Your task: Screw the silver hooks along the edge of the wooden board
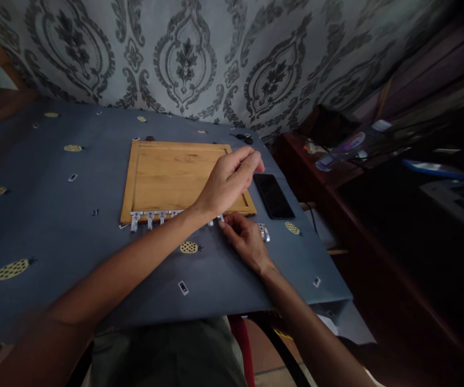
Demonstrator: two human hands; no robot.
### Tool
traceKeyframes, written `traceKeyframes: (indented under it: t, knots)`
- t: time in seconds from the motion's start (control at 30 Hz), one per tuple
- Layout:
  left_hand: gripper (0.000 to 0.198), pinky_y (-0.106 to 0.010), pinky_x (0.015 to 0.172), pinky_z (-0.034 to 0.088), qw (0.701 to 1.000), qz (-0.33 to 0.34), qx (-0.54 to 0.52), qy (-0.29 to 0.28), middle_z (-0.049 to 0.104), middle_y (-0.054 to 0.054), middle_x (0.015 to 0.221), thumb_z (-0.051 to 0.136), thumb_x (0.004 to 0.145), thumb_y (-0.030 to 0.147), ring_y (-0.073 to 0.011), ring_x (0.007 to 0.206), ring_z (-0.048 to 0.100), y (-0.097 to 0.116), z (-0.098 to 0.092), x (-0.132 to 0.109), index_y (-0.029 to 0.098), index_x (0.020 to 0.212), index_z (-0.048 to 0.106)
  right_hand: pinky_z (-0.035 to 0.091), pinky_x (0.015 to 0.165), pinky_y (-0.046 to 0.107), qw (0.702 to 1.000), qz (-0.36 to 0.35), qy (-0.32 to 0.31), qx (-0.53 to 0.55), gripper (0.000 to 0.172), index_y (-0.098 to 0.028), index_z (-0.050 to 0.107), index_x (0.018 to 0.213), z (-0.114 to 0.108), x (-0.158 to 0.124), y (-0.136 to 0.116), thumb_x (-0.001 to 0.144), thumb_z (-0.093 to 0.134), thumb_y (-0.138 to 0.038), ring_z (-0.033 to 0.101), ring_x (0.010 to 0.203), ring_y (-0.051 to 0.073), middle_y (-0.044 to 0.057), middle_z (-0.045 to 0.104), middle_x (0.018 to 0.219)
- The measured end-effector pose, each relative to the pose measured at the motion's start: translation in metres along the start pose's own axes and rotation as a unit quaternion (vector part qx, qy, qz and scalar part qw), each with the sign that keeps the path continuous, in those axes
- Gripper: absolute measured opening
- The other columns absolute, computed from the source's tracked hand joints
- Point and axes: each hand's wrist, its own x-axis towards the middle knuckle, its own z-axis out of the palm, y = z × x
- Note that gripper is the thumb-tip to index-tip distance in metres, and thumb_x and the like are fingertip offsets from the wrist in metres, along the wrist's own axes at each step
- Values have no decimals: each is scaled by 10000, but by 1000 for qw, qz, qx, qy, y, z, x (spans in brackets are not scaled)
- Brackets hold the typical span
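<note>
A light-brown wooden board (pixel 163 174) with a raised frame lies flat on the table. Along its near edge sits a row of small silver T-shaped metal clips (pixel 150 219). My left hand (pixel 227 180) reaches across over the board's right part, its fingers bent together; what they hold, if anything, is hidden. At the near edge, below my left wrist, my right hand (pixel 248 239) pinches one silver metal clip (pixel 220 219) between thumb and fingers. More shiny silver pieces (pixel 264 232) lie just right of my right hand. My left forearm hides part of the row.
A black phone (pixel 274 196) lies right of the board, and dark keys (pixel 244 138) behind it. The blue pineapple-print tablecloth (pixel 54 215) covers the table. At the right, a clear plastic bottle (pixel 350 145) stands on a reddish-brown wooden surface. A patterned curtain (pixel 183 59) hangs behind.
</note>
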Motion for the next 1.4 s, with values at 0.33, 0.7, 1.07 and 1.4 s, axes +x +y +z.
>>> traceKeyframes:
  t: [0.33,0.7,1.07,1.4]
  knots:
    - [281,-195,491,297,1000,16,-1,-15,352,62,566,419,1007,265,-61,517,361,-3,0,0,177,751,497,355,524,271,1000,-4,-1,-5,279,-212,543,754,0,0,0,896,538,-451,463,547,144,-15,504,590]
    - [251,-194,451,273,996,1,-43,-73,311,93,481,425,998,255,-60,439,313,-10,3,8,178,772,501,343,522,262,1000,-10,3,-6,298,-206,532,749,0,0,1,895,544,-465,456,547,137,-20,500,588]
    - [391,-211,406,174,983,-17,-31,-179,259,116,443,519,952,494,-27,373,250,-5,4,19,189,712,472,348,531,261,1000,-6,-6,0,273,-209,537,766,0,0,1,902,535,-445,461,555,138,-16,507,612]
    - [379,-185,360,158,966,-56,-87,-235,273,114,436,564,941,466,-14,335,236,-8,2,25,182,699,498,328,529,259,1000,-7,-4,-17,261,-205,541,758,-1,0,0,909,526,-417,450,549,134,-20,498,597]
